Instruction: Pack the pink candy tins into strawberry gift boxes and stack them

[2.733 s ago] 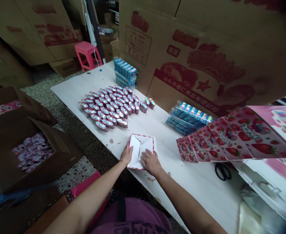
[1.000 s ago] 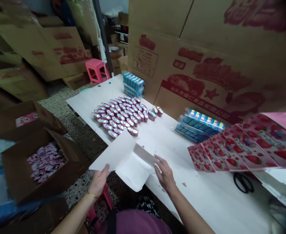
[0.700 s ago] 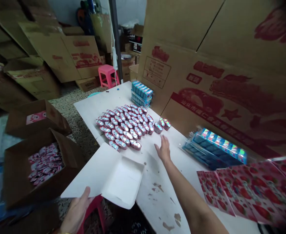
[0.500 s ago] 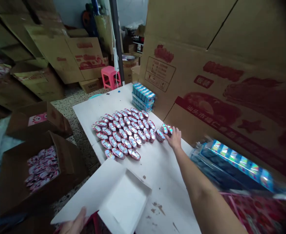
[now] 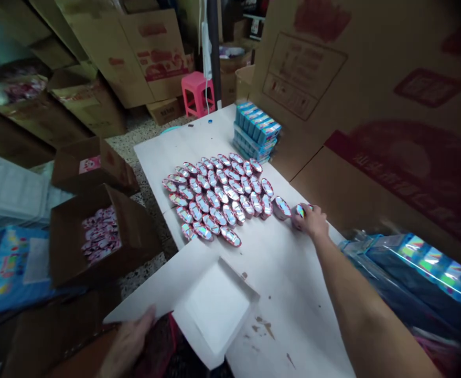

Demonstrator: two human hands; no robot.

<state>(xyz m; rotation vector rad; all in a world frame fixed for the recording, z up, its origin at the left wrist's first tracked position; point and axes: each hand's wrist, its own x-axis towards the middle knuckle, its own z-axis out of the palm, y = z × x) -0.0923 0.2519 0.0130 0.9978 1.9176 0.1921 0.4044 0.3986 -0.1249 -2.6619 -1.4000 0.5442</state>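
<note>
The right hand (image 5: 312, 223) and its long forearm (image 5: 358, 302) are bare; the left hand (image 5: 130, 336), blurred, is bare too.

A pink stool (image 5: 195, 83) is seen beside a dark pole (image 5: 215, 52), with printed cardboard boxes (image 5: 136, 58) piled to its left. Blue packs (image 5: 256, 128) are stacked beside a large cardboard panel (image 5: 293, 163); more blue packs (image 5: 415, 262) are wrapped in clear plastic. A pink card (image 5: 90, 164) is held in an open carton (image 5: 120, 168).
</note>
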